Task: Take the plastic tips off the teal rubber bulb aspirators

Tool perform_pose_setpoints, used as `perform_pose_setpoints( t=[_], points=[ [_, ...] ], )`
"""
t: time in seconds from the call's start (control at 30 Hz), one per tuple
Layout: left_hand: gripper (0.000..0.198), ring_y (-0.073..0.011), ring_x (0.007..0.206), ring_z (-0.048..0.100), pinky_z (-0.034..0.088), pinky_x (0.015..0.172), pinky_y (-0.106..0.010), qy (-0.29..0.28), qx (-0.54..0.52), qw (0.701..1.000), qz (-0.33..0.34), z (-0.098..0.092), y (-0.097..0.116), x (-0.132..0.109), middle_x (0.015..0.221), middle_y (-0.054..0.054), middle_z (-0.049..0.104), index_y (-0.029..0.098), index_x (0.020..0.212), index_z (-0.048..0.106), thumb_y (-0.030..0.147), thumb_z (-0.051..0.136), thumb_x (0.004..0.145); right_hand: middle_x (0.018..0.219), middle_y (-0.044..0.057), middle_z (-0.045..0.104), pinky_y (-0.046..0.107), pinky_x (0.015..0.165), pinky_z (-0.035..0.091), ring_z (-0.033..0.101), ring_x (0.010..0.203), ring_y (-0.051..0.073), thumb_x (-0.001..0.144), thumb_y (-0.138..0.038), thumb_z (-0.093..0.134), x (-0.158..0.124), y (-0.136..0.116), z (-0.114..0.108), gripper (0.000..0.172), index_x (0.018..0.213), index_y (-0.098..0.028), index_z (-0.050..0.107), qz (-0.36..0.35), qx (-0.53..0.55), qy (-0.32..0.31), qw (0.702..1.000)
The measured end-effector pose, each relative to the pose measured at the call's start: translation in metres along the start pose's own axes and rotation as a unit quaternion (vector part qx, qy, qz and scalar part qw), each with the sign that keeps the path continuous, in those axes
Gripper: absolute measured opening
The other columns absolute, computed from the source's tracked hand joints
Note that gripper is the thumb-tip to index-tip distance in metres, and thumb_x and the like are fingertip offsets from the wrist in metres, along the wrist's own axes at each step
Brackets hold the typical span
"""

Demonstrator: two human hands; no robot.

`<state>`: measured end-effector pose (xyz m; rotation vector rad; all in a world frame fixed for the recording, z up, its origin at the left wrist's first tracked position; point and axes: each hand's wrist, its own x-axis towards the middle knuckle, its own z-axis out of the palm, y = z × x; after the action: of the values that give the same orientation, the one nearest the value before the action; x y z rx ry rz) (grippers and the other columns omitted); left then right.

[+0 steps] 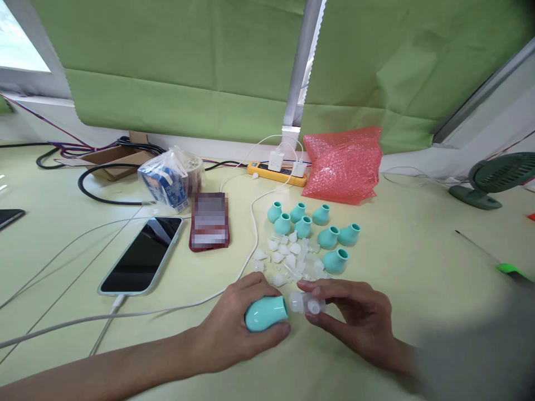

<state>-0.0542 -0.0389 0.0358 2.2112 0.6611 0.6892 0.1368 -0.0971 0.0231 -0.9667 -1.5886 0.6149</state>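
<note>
In my left hand [234, 328] lies a turquoise bulb-shaped piece [265, 313], tilted on its side with its open neck facing right. My right hand [359, 314] pinches a small translucent plastic fitting [307, 303] between thumb and fingers. The fitting is just right of the bulb's mouth, with a narrow gap between them. Beyond my hands lies a loose pile of small white and translucent plastic parts [288, 259]. Several more turquoise bulb pieces [328, 238] stand or lean behind and right of that pile.
Left of my hands are a charging phone [142, 256] and a red-cased phone [209, 223]. A white cable [256, 223] crosses the table to a yellow power strip [267, 171]. A pink bubble-wrap bag [343, 164], a bagged bundle [169, 181], a screwdriver [507, 268] and a fan [497, 175] lie around.
</note>
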Motion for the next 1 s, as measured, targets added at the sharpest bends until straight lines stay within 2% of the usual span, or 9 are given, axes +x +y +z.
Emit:
perform_pose_setpoints(
  t=[0.13, 0.23, 0.37, 0.5, 0.7, 0.77, 0.87, 1.0],
  points=[
    [0.014, -0.0130, 0.064, 0.052, 0.042, 0.057, -0.023, -0.011, 0.000, 1.000, -0.027, 0.006, -0.005, -0.002, 0.071, -0.001, 0.055, 0.015, 0.076, 0.054, 0.026, 0.059, 0.069, 0.088, 0.005, 0.068, 0.026, 0.057, 0.057, 0.065, 0.076, 0.020, 0.064, -0.009, 0.066, 0.003, 0.001, 0.003, 0.026, 0.087, -0.021, 0.065, 0.054, 0.028, -0.055, 0.997],
    [0.015, -0.0115, 0.058, 0.051, 0.041, 0.053, -0.021, -0.022, 0.003, 0.998, -0.056, 0.011, -0.011, -0.004, 0.067, 0.001, 0.057, 0.016, 0.079, 0.055, 0.028, 0.057, 0.071, 0.082, 0.005, 0.069, 0.023, 0.052, 0.054, 0.065, 0.066, 0.016, 0.067, -0.015, 0.065, 0.005, 0.005, 0.003, 0.020, 0.087, -0.018, 0.065, 0.060, -0.020, -0.099, 0.993],
    [0.014, -0.0110, 0.055, 0.053, 0.041, 0.050, -0.019, -0.007, 0.014, 0.998, -0.067, 0.015, -0.015, -0.005, 0.066, 0.001, 0.060, 0.016, 0.080, 0.058, 0.027, 0.057, 0.071, 0.076, 0.003, 0.068, 0.021, 0.055, 0.051, 0.061, 0.060, 0.011, 0.072, -0.017, 0.060, 0.008, 0.010, 0.002, 0.021, 0.093, -0.018, 0.061, -0.022, -0.115, -0.138, 0.984],
    [0.015, -0.0128, 0.060, 0.056, 0.043, 0.053, -0.021, 0.013, 0.023, 0.999, -0.023, 0.017, -0.018, -0.006, 0.070, -0.002, 0.063, 0.015, 0.082, 0.060, 0.024, 0.056, 0.070, 0.072, 0.000, 0.065, 0.021, 0.057, 0.049, 0.059, 0.058, 0.010, 0.075, -0.016, 0.056, 0.007, 0.012, 0.001, 0.025, 0.100, -0.019, 0.054, -0.107, -0.195, -0.177, 0.959],
    [0.017, -0.0136, 0.060, 0.057, 0.044, 0.054, -0.022, -0.002, 0.063, 0.998, 0.029, 0.017, -0.020, -0.007, 0.069, -0.003, 0.063, 0.014, 0.084, 0.060, 0.025, 0.053, 0.073, 0.083, 0.003, 0.066, 0.022, 0.065, 0.048, 0.061, 0.074, 0.013, 0.080, -0.016, 0.049, 0.009, 0.007, -0.004, 0.022, 0.102, -0.019, 0.050, -0.165, -0.257, -0.229, 0.924],
    [0.017, -0.0135, 0.059, 0.056, 0.043, 0.054, -0.022, -0.007, 0.071, 0.997, 0.033, 0.018, -0.021, -0.007, 0.068, -0.003, 0.062, 0.014, 0.084, 0.060, 0.025, 0.053, 0.073, 0.084, 0.003, 0.066, 0.022, 0.065, 0.048, 0.061, 0.074, 0.013, 0.080, -0.016, 0.048, 0.012, 0.005, -0.005, 0.020, 0.099, -0.020, 0.052, -0.158, -0.254, -0.248, 0.922],
    [0.017, -0.0134, 0.057, 0.056, 0.043, 0.052, -0.022, -0.005, 0.093, 0.995, 0.047, 0.019, -0.021, -0.007, 0.066, -0.003, 0.061, 0.015, 0.083, 0.060, 0.026, 0.051, 0.075, 0.076, 0.001, 0.066, 0.021, 0.058, 0.047, 0.060, 0.064, 0.011, 0.080, -0.018, 0.048, 0.014, 0.005, -0.003, 0.017, 0.095, -0.021, 0.056, -0.109, -0.225, -0.265, 0.931],
    [0.017, -0.0130, 0.056, 0.055, 0.042, 0.051, -0.021, 0.011, 0.116, 0.992, 0.050, 0.020, -0.023, -0.009, 0.063, -0.003, 0.059, 0.015, 0.080, 0.059, 0.029, 0.050, 0.076, 0.061, 0.000, 0.064, 0.019, 0.049, 0.045, 0.057, 0.049, 0.009, 0.076, -0.022, 0.055, 0.012, 0.011, 0.003, 0.018, 0.092, -0.018, 0.061, -0.040, -0.152, -0.221, 0.963]
  ],
)
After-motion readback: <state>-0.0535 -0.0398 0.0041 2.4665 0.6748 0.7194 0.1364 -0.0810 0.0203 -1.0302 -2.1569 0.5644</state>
